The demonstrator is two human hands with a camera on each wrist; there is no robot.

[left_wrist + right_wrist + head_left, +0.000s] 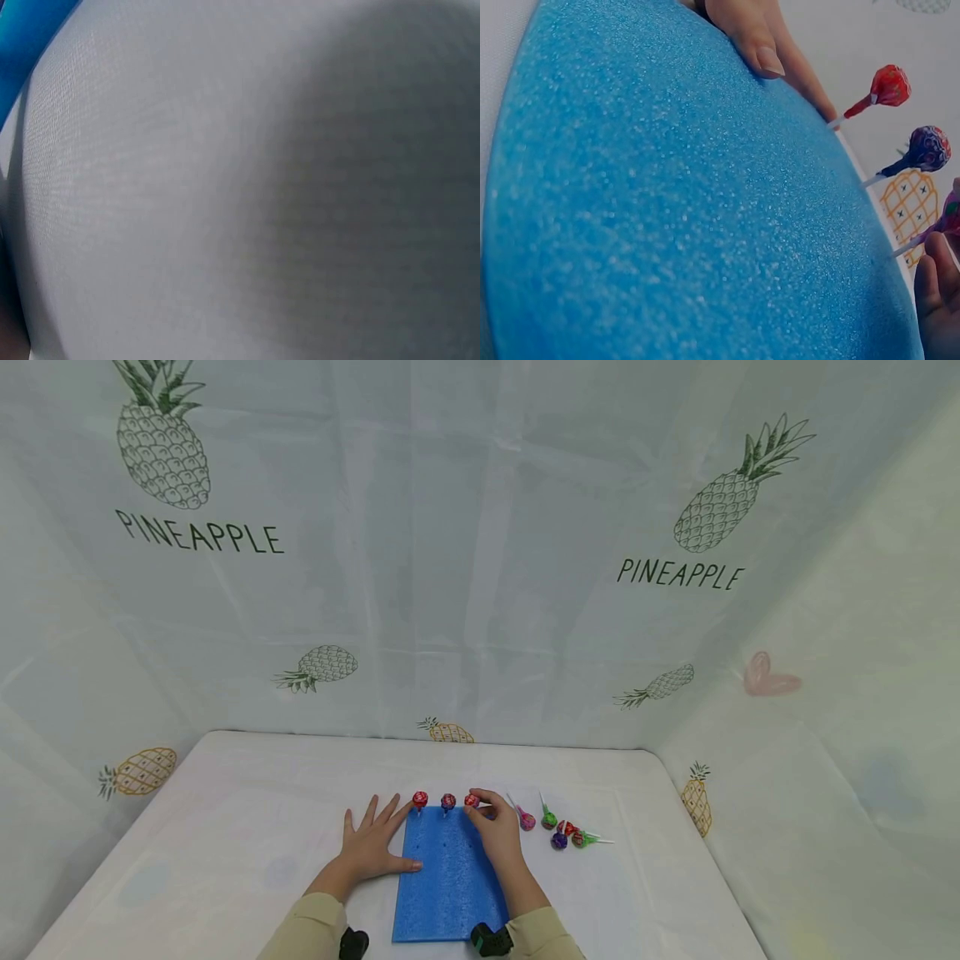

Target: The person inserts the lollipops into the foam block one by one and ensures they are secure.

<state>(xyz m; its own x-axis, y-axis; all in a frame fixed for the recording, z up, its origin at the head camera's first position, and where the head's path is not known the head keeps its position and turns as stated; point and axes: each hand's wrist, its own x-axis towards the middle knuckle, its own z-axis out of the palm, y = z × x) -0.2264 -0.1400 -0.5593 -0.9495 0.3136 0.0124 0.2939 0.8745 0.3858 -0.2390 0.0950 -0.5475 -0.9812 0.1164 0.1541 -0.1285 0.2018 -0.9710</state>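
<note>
A blue glittery foam board (448, 893) lies flat on the table. Along its far edge, a red-wrapped lollipop (420, 798) and a dark blue one (447, 802) stand on their sticks. My right hand (501, 837) pinches a third lollipop (951, 214) just under its pink and purple wrapped head, its white stick meeting the board's edge in the right wrist view. With fingers spread, my left hand (372, 850) rests on the table and the board's left side, its thumb (754, 45) on the blue surface. Only pale cloth and a blue corner show in the left wrist view.
To the right of the board lie several loose lollipops, among them a pink one (527, 821), a green one (549, 818) and a dark blue one (558, 841). The white-covered table (660, 893) backs onto a hanging pineapple-print cloth (442, 568).
</note>
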